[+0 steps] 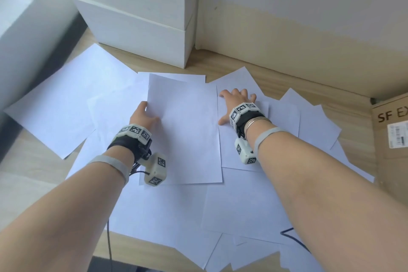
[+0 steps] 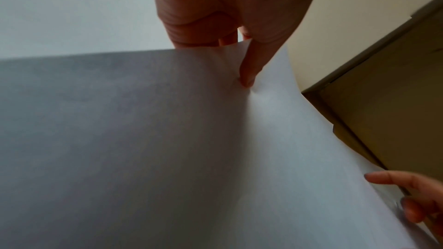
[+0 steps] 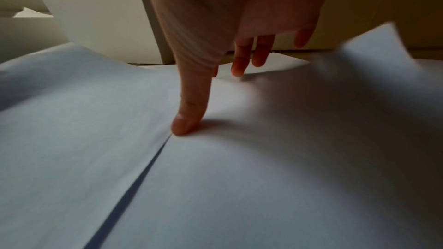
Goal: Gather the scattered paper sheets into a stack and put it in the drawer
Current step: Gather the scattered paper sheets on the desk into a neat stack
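White paper sheets [image 1: 167, 210] are fanned out all over the wooden desk [image 1: 28, 161]. The left hand [image 1: 143, 115] pinches the left edge of the top sheet [image 1: 187, 130], thumb on top. The right hand [image 1: 236, 101] lies flat, fingers spread, on the sheets beside it. A cardboard box [image 1: 390, 139] on the right reads "SF EX", rest cut off

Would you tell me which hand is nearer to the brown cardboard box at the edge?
Right. The right hand lies flat on the sheets, on the side toward the brown cardboard box; the left hand is farther away, holding a sheet's edge.
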### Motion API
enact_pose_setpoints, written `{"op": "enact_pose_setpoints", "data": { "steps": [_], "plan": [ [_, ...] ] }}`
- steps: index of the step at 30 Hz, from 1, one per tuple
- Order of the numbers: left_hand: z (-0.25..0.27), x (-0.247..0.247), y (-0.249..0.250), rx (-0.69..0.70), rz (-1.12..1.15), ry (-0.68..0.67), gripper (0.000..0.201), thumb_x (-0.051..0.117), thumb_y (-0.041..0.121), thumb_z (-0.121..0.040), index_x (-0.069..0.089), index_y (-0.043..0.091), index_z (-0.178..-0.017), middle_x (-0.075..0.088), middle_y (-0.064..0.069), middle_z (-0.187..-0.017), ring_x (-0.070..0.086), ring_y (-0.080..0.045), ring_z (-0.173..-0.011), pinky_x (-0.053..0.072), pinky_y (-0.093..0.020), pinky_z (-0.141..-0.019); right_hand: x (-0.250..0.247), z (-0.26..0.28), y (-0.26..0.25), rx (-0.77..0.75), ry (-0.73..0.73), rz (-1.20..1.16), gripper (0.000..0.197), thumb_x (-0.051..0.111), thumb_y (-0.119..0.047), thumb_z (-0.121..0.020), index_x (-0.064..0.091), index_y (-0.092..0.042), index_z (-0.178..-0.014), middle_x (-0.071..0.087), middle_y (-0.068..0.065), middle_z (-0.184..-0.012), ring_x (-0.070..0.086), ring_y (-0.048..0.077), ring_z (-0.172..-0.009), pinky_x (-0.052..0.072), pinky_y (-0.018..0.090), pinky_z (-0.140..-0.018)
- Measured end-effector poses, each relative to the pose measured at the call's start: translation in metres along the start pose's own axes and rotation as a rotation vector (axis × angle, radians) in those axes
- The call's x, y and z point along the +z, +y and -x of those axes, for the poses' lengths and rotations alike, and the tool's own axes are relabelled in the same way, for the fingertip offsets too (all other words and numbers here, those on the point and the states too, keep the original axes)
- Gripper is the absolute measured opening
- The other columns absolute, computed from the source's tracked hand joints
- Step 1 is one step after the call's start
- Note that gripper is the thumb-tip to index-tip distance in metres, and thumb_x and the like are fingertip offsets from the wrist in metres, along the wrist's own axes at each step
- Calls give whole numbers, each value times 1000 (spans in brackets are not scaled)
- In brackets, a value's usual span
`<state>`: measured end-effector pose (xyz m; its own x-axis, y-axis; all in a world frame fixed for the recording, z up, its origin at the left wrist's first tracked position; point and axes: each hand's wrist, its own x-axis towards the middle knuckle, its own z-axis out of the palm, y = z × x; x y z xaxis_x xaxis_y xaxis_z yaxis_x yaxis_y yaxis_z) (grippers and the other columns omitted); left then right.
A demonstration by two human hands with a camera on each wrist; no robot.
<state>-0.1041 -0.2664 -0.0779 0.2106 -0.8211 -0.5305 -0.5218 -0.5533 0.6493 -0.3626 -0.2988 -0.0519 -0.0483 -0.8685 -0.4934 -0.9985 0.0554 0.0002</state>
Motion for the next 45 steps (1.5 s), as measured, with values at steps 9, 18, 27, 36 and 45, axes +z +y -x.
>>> {"op": "enact_pose_setpoints", "data": {
  "steps": [9,18,27,36,45],
  "plan": [
    [8,-1,2,38,-17,3,37,58,5,-81,48,11,-117,57,-13,-91,55,-26,-81,40,-29,-72,4,9,2,83,-66,-91,61,75,-31,-70,41,-18,-120,56,4,-101,53,29,-111,32,43,-96],
    [20,6,15,68,-17,-55,38,57,3,-80,48,10,-117,58,-13,-93,58,-28,-85,42,-30,-72,-9,47,53,313,-130,-234,40,68,-31,-83,58,-4,-110,62,13,-119,61,30,-104,43,31,-76],
    [37,42,30,107,-42,-151,41,59,3,-83,47,10,-122,56,-12,-96,55,-26,-85,43,-30,-77,35,102,117,684,-62,-648,15,60,-22,-91,58,-10,-82,62,15,-113,58,29,-104,36,21,-54],
    [47,62,26,111,-106,-179,42,58,4,-85,46,9,-125,56,-12,-97,59,-30,-89,42,-30,-75,69,110,115,839,11,-635,41,68,-29,-83,57,-3,-113,37,11,-133,43,31,-122,38,32,-100],
    [46,60,20,90,-117,-181,44,59,3,-83,46,9,-124,62,-21,-104,59,-29,-87,45,-32,-76,67,114,129,663,93,-747,34,61,-17,-86,55,-7,-118,61,11,-121,57,31,-113,45,33,-92]
  ]
}}
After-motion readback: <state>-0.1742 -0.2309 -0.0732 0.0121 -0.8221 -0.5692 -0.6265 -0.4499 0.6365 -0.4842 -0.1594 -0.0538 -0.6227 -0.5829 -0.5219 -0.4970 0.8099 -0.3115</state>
